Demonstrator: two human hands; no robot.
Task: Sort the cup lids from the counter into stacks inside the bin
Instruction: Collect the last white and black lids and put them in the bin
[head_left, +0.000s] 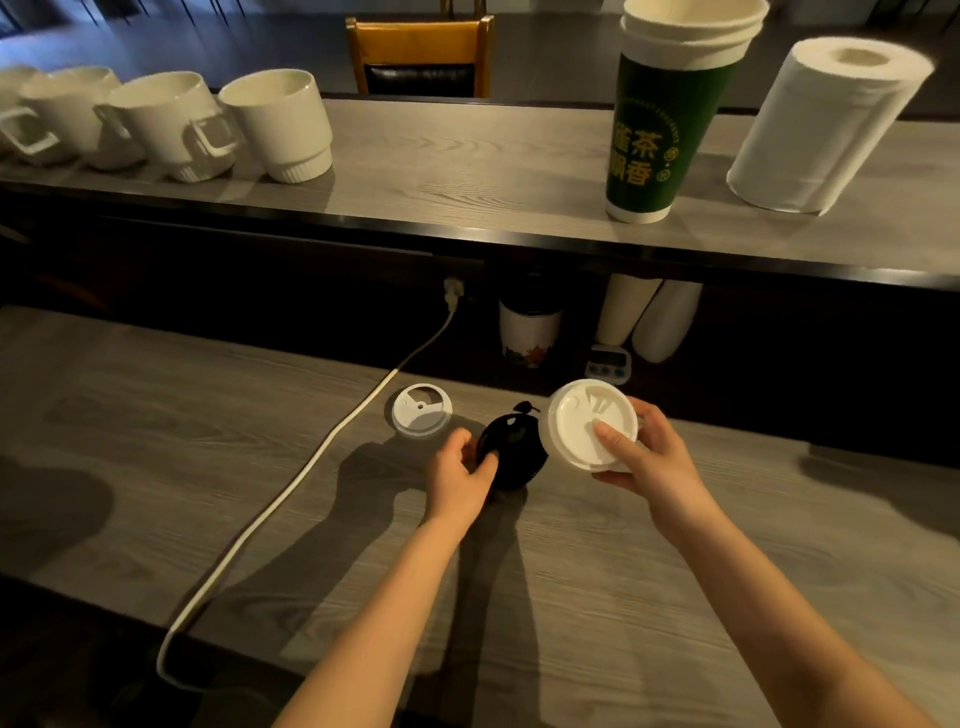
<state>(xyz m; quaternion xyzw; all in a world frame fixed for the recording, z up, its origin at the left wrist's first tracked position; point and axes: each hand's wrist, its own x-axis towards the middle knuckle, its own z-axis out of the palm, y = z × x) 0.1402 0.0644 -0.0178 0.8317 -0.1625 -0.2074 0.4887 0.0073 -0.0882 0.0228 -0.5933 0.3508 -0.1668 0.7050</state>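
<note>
My right hand (644, 457) holds a white cup lid (584, 415) tilted up above the lower counter, thumb pressed on its top face and fingers behind it. Just left of it my left hand (462, 475) grips a black cup lid (511, 457) that stands on edge on the wood. A third lid, small and white (421, 410), lies flat on the counter farther left, apart from both hands. No bin is in view.
A white cable (291, 483) crosses the counter from a wall plug to the near edge. On the raised shelf stand several white mugs (280, 130), stacked green paper cups (670, 114) and a paper towel roll (826, 124). Cups and a timer (608, 364) sit under the shelf.
</note>
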